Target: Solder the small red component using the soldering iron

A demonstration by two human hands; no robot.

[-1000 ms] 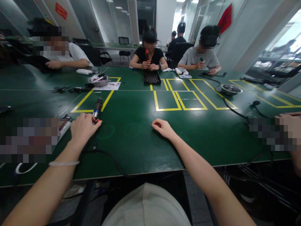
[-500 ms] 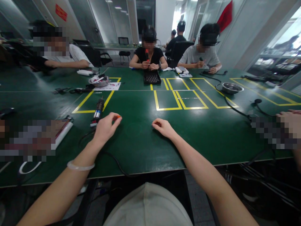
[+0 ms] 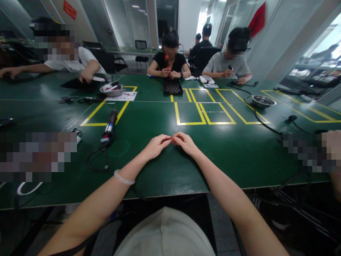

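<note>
An electric screwdriver [image 3: 109,124] lies on the table [image 3: 160,117], well to the left of both hands. The left hand [image 3: 156,145] pinches a small orange piece [image 3: 172,139] just above the table's middle. The right hand [image 3: 185,143] is closed on it from the other side. Whether this is one piece or two cannot be told. Judged step: fitting or handing over at the fingertips. The next move calls for a steady, fine pinch.

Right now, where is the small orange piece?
Head view, centre: the small orange piece sits between the fingertips of the left hand and right hand, low over the green table, right of the corded tool.
</note>
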